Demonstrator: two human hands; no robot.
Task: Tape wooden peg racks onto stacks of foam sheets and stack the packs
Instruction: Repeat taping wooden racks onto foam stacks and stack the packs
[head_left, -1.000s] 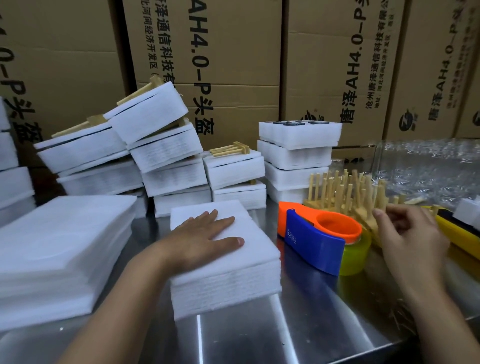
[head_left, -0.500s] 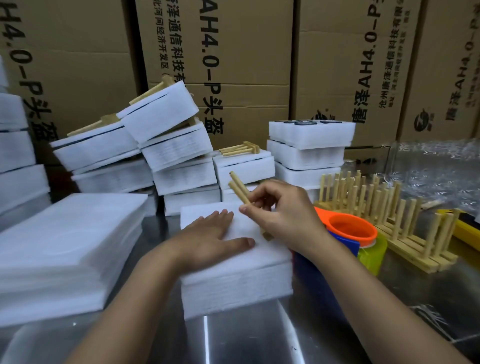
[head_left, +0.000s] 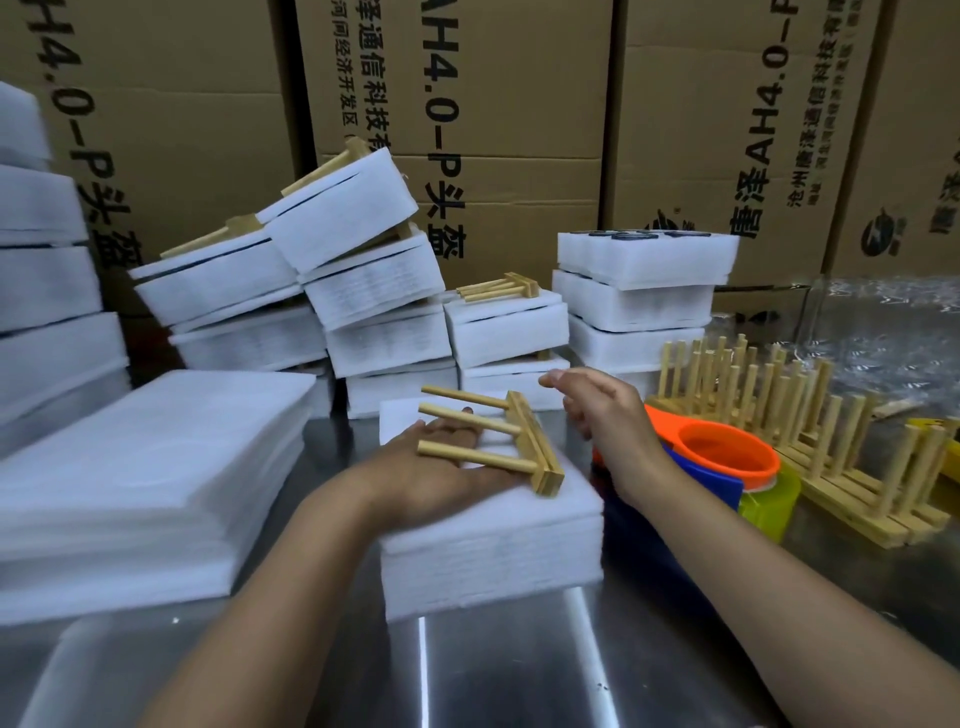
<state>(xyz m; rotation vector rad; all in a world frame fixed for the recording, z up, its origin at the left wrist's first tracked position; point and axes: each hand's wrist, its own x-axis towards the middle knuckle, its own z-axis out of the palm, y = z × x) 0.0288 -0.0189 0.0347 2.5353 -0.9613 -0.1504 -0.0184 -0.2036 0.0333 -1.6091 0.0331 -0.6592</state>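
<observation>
Step in hand: seating a peg rack (head_left: 535, 447) on the foam stack (head_left: 493, 545) before taping. The left hand (head_left: 415, 478) lies flat on the stack top, fingers straight, pressing the sheets and grasping nothing. The rack lies on its side across the back of that hand, three pegs pointing left and base bar to the right over the stack top; can't tell if the bar touches the foam. The right hand (head_left: 597, 410) hovers just beside the bar's far end, fingers loose and released, holding nothing. The tape dispenser (head_left: 722, 457), orange and blue, sits on the counter (head_left: 519, 670) just right of the stack, near the right wrist. Spare racks (head_left: 779, 415) stand further right, and finished packs (head_left: 363, 291) are piled behind, some leaning. To do it well, likely: slide the left hand out from under the pegs without skewing the sheets, lay the rack flat and centred with the pegs inside the foam outline, then pin it with the left hand while the right takes the dispenser. Tape wants pulling taut over the bar and down the sides so the sheets compress evenly. Risk: the rack rolls off, or the top sheets shift when the hand comes out.
</observation>
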